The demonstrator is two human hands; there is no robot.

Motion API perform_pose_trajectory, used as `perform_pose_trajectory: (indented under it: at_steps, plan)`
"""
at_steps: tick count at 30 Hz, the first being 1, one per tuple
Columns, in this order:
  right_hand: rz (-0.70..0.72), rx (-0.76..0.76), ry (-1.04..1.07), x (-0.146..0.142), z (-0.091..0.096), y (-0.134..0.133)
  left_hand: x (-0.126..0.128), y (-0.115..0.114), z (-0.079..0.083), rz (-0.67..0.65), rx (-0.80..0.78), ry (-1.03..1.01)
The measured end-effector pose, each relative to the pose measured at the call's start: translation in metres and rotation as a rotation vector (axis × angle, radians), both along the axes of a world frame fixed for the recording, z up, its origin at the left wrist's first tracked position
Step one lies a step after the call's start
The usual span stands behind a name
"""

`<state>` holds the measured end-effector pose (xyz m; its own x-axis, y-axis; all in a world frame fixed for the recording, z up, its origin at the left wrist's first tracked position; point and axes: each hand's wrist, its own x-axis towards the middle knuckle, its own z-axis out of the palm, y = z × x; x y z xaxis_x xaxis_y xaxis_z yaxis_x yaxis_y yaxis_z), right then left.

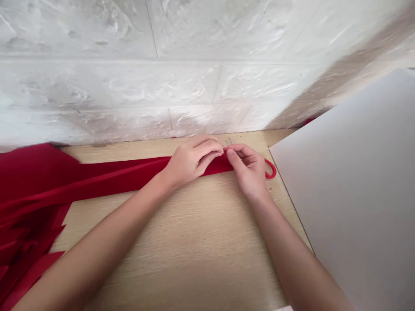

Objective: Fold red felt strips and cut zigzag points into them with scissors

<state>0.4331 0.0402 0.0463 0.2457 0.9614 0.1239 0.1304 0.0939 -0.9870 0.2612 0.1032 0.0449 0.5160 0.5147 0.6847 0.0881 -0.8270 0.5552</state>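
Note:
A long folded strip of red paper [129, 175] lies across the wooden table [194, 242], running from a red pile at the left to my hands. My left hand [191, 162] is curled over the strip's right end, fingers pinched on it. My right hand [249, 168] meets it there, thumb and fingers closed on the same end. Thin metal tips [228, 141] stick up just behind my fingers. A red loop handle [271, 170], as of scissors, shows beside my right hand on the table.
More red paper [26, 207] is heaped at the table's left edge. A white brick-pattern wall [162, 69] rises right behind the table. A large pale grey sheet [356, 190] covers the right side.

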Motion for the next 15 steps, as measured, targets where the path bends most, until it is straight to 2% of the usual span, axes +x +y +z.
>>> perform_pose_trajectory:
  at_steps: [10, 15]
  plan:
    - [0.038, -0.019, 0.005, 0.0045, -0.0021, 0.0007, -0.0023, 0.0006, -0.0066, -0.002, -0.107, -0.083]
    - [0.067, -0.025, -0.005, 0.0092, -0.0063, 0.0039, -0.001, -0.0005, -0.007, -0.014, -0.044, -0.078]
